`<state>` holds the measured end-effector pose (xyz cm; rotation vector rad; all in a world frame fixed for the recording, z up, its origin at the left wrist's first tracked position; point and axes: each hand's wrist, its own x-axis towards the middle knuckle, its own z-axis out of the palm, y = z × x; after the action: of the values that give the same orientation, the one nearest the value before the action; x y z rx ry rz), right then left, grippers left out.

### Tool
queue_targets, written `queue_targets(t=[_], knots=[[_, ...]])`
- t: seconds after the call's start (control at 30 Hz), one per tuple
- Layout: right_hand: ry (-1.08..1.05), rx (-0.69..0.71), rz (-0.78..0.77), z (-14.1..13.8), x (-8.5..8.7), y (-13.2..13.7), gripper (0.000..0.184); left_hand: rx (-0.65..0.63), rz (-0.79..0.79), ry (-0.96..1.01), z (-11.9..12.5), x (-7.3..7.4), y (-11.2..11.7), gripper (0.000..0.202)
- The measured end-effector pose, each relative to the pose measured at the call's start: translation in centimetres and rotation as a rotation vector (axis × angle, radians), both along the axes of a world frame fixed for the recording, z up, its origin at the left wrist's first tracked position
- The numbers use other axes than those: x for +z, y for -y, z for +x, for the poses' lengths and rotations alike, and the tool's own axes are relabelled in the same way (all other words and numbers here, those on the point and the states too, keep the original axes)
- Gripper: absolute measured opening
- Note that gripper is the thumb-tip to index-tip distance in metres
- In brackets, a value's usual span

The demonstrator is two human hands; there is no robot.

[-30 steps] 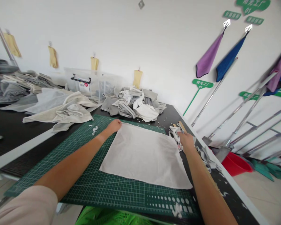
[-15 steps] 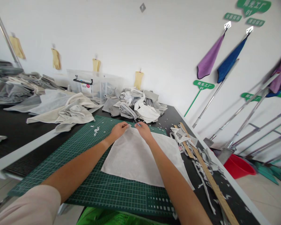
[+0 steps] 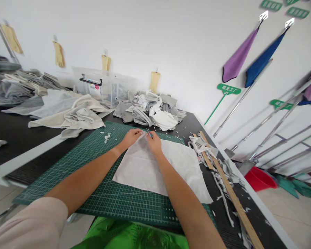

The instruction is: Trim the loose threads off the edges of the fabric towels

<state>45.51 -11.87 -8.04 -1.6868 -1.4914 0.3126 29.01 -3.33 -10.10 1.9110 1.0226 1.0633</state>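
A square of white cloth (image 3: 155,173) lies flat on the green cutting mat (image 3: 67,173), its top edge gathered up between my hands. My left hand (image 3: 131,138) pinches that edge. My right hand (image 3: 153,143) is close beside it, holding a small blue-tipped tool (image 3: 150,135) at the fold. The tool's blades or tip are too small to make out. Tiny white scraps (image 3: 107,138) lie on the mat left of my left hand.
A wooden ruler (image 3: 235,204) and cut white strips (image 3: 202,147) lie right of the mat. Heaps of grey and white cloth (image 3: 147,112) stand behind it, by a clear plastic box (image 3: 101,90). A green basket (image 3: 129,238) sits below the table's near edge; a red basin (image 3: 259,179) stands on the floor.
My right hand has moved from the scraps at the right to the cloth's top edge beside my left hand. The edge is now gathered up, and the tool is in my right hand.
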Motion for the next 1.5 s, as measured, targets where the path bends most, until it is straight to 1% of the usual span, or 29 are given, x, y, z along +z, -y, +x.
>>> queue_targets(t=[0.1, 0.2, 0.27, 0.33, 0.47, 0.57, 0.7, 0.8, 0.87, 0.93, 1.03, 1.13, 1.27, 1.33, 1.4, 1.5], knots=[[0.018, -0.004, -0.019, -0.2, 0.2, 0.1, 0.032, 0.098, 0.017, 0.021, -0.4, 0.3, -0.2, 0.037], [0.03, 0.0, -0.046, -0.5, 0.4, -0.1, 0.03, 0.236, 0.008, 0.023, -1.3, 0.5, -0.7, 0.035], [0.023, 0.026, -0.058, -1.0, 0.5, -0.3, 0.027, 0.329, -0.004, 0.026, -2.0, 0.5, -1.2, 0.036], [0.013, 0.084, -0.075, -1.7, 0.4, -0.5, 0.024, 0.404, 0.006, 0.023, -2.9, 0.4, -1.7, 0.036], [0.004, 0.198, -0.121, -3.6, 0.3, -1.4, 0.021, 0.506, 0.027, 0.028, -4.7, -0.1, -2.8, 0.036], [-0.018, 0.201, -0.163, -4.6, 0.6, -2.5, 0.019, 0.545, 0.006, 0.047, -5.5, -0.5, -3.6, 0.036], [-0.037, 0.148, -0.162, -5.1, 1.7, -4.4, 0.021, 0.486, -0.022, 0.032, -5.5, -0.6, -3.9, 0.034], [-0.026, 0.056, -0.108, -5.2, 2.0, -4.9, 0.025, 0.463, -0.014, -0.013, -5.1, -0.3, -3.5, 0.035], [-0.014, 0.006, -0.086, -5.2, 1.6, -4.6, 0.028, 0.428, 0.011, -0.054, -4.9, 0.1, -3.1, 0.034], [0.011, -0.01, -0.088, -5.3, 1.0, -4.1, 0.028, 0.369, 0.042, -0.077, -4.8, 0.3, -2.9, 0.033], [0.087, -0.02, -0.072, -5.3, 0.3, -3.2, 0.028, 0.274, 0.058, -0.039, -4.7, 0.4, -2.9, 0.037], [0.145, -0.028, -0.063, -5.2, 0.2, -2.8, 0.028, 0.156, 0.027, 0.037, -4.6, 0.6, -2.7, 0.041], [0.183, -0.036, -0.052, -4.7, 0.5, -2.6, 0.028, 0.033, -0.028, 0.094, -4.4, 1.8, -1.4, 0.044], [0.169, -0.04, -0.056, -4.3, 0.5, -2.7, 0.028, 0.003, -0.054, 0.11, -4.1, 2.5, -0.6, 0.046], [0.129, -0.052, -0.069, -3.7, 0.3, -2.7, 0.028, 0.003, -0.088, 0.105, -3.8, 2.9, -0.1, 0.048], [0.078, -0.063, -0.062, -2.3, 0.0, -2.7, 0.029, 0.015, -0.128, 0.086, -2.8, 2.6, -0.1, 0.051]])
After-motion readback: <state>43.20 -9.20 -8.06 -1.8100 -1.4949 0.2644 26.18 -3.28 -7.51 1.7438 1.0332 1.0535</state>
